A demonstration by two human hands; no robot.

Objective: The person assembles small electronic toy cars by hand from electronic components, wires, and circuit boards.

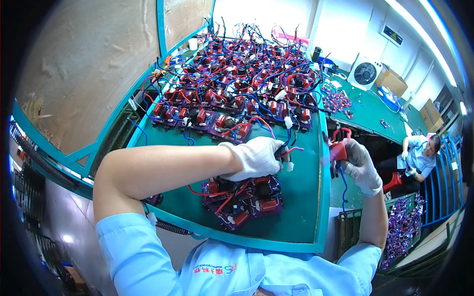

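Observation:
My left hand (259, 158), in a white glove, is closed on a bundle of wires (295, 150) over the green tabletop (301, 207). A white plug (290, 166) hangs beside its fingertips. Past the table's right edge, my right hand (361, 166), also gloved, grips a circuit board by its red block-shaped part (338, 152). A red wire loops above that board and a blue wire (344, 185) dangles below. Several purple circuit boards (241, 204) with red parts and wires lie beneath and nearer than my left hand, which partly covers them.
Rows of wired circuit boards (232, 93) crowd the table's far half. A teal frame (322, 207) edges the table. At right stand another green bench (390, 116) with a fan (365, 72), a seated person (419, 153), and more boards (402, 227). A wooden panel (89, 69) rises at left.

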